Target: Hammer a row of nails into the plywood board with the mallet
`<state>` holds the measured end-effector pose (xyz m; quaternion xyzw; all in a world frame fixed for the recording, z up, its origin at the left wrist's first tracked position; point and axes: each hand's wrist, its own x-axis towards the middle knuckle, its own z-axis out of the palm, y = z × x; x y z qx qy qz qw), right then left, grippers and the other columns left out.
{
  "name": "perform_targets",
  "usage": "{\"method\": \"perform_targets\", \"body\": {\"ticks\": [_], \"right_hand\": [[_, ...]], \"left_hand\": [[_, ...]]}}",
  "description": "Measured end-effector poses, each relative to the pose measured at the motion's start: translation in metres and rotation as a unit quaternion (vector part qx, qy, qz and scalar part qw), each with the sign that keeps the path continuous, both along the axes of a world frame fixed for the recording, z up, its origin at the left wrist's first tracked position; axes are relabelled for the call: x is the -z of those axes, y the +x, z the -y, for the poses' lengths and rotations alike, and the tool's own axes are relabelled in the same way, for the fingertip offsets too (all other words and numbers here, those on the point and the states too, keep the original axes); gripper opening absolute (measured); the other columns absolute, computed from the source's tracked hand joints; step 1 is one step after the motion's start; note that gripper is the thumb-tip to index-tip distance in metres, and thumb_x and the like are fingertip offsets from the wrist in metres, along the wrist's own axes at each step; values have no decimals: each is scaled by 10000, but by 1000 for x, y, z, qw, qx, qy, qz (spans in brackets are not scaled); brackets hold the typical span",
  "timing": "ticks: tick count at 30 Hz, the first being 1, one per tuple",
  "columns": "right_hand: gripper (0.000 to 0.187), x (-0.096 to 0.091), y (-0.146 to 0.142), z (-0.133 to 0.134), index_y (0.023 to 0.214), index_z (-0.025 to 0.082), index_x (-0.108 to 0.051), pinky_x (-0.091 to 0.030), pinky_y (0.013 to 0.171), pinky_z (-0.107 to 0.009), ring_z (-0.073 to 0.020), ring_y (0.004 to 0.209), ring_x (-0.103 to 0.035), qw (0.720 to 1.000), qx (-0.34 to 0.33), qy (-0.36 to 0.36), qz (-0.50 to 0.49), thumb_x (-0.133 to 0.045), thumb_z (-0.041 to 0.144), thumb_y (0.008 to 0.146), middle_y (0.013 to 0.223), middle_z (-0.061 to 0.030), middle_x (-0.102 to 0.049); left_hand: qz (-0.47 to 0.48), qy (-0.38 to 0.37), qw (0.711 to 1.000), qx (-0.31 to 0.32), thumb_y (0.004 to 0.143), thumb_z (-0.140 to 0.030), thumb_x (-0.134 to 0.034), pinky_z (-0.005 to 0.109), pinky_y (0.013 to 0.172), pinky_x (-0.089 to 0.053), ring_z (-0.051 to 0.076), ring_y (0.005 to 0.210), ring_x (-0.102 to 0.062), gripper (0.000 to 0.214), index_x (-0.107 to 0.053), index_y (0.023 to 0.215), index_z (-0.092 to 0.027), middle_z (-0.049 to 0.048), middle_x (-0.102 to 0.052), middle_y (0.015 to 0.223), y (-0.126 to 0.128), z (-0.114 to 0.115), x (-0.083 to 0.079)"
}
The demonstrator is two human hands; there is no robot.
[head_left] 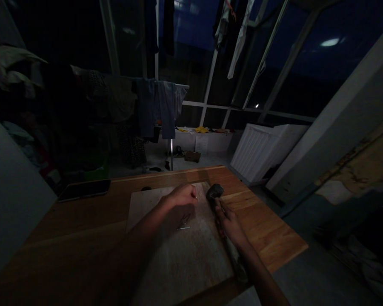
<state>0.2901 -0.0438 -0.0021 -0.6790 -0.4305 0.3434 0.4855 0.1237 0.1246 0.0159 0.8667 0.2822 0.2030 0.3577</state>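
Observation:
My right hand (230, 226) is closed around the handle of a hammer (215, 192). Its dark head points away from me, over the right edge of a pale wooden board (191, 259), and the handle runs back under my forearm. My left hand (182, 194) hovers at or just above the far part of the board, fingers pinched together. A tiny bright spot shows at its fingertips, too small to name. Between my arms, a few thin metal nails (184, 227) lie loose on the board.
Beneath the board is a wooden table (261, 212). A dark phone or tablet (84, 190) lies at its far left. Beyond stand a clothes rack with hanging trousers (166, 106) and a white ribbed tub (258, 148). The room is dim, with windows behind.

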Motion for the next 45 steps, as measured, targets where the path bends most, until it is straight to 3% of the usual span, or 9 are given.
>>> {"method": "perform_targets", "body": {"ticks": [2, 5, 7, 11, 17, 23, 34, 39, 45], "right_hand": [[847, 0, 0, 0, 1346, 141, -567, -358, 306, -223, -108, 318, -416, 1000, -1, 1, -5, -517, 775, 786, 500, 120, -442], [808, 4, 1, -1, 1315, 167, -575, -357, 305, -218, -103, 314, -415, 1000, 3, -1, -15, -529, 775, 785, 505, 125, -439], [767, 6, 2, -1, 1246, 177, -596, -353, 304, -214, -98, 313, -413, 1000, 7, -1, -17, -540, 782, 776, 507, 124, -440], [716, 6, 2, 0, 1130, 182, -607, -350, 304, -217, -98, 318, -415, 1000, 6, -6, -18, -541, 797, 769, 505, 117, -440], [704, 2, 2, 1, 1183, 184, -607, -347, 314, -221, -107, 327, -434, 1000, 1, 1, -4, -535, 767, 796, 509, 109, -460], [738, -1, 1, 0, 1201, 160, -607, -346, 303, -206, -92, 317, -409, 1000, 1, 15, 3, -534, 773, 796, 516, 116, -448], [689, -37, -31, -19, 1378, 184, -592, -385, 319, -199, -101, 346, -462, 995, -76, 37, 59, -479, 688, 922, 580, 70, -514], [704, -32, -43, -24, 1381, 188, -626, -397, 354, -229, -134, 353, -480, 989, -92, 47, 105, -465, 705, 932, 532, 50, -524], [786, -28, -49, -25, 1405, 176, -614, -399, 361, -247, -138, 353, -478, 993, -74, 33, 81, -468, 762, 903, 553, 42, -562]], "left_hand": [[110, -59, 991, -47, 684, -159, -714, 241, 700, -508, 158, 716, -655, 65, -676, 732, -179, -4, -682, 709, 0, -12, 13], [245, -121, 953, -128, 742, -178, -695, 235, 684, -519, 152, 750, -669, 180, -696, 921, -180, 14, -717, 816, 0, -20, 31], [285, -124, 941, -137, 756, -179, -700, 246, 717, -533, 161, 792, -683, 195, -711, 950, -182, 31, -741, 873, 0, -21, 39], [250, -82, 956, -130, 775, -151, -687, 288, 849, -546, 180, 869, -702, 84, -730, 846, -166, 53, -771, 906, 2, -20, 43], [166, -48, 980, -96, 807, -116, -643, 310, 911, -548, 181, 907, -713, 126, -734, 880, -163, 47, -785, 943, 3, -15, 43], [161, -23, 981, -101, 789, -110, -643, 279, 869, -538, 173, 865, -713, 109, -719, 850, -160, 37, -770, 892, 2, -11, 43], [158, -46, 980, -111, 774, -110, -650, 259, 786, -523, 162, 816, -693, 54, -656, 782, -163, 17, -731, 830, 2, -9, 37], [145, -38, 981, -126, 764, -90, -648, 256, 747, -509, 168, 776, -693, 99, -619, 813, -171, 0, -718, 774, -1, -7, 34], [134, -37, 981, -139, 756, -77, -658, 246, 732, -502, 168, 776, -696, 215, -613, 939, -181, -13, -724, 790, 1, -8, 37]]}}
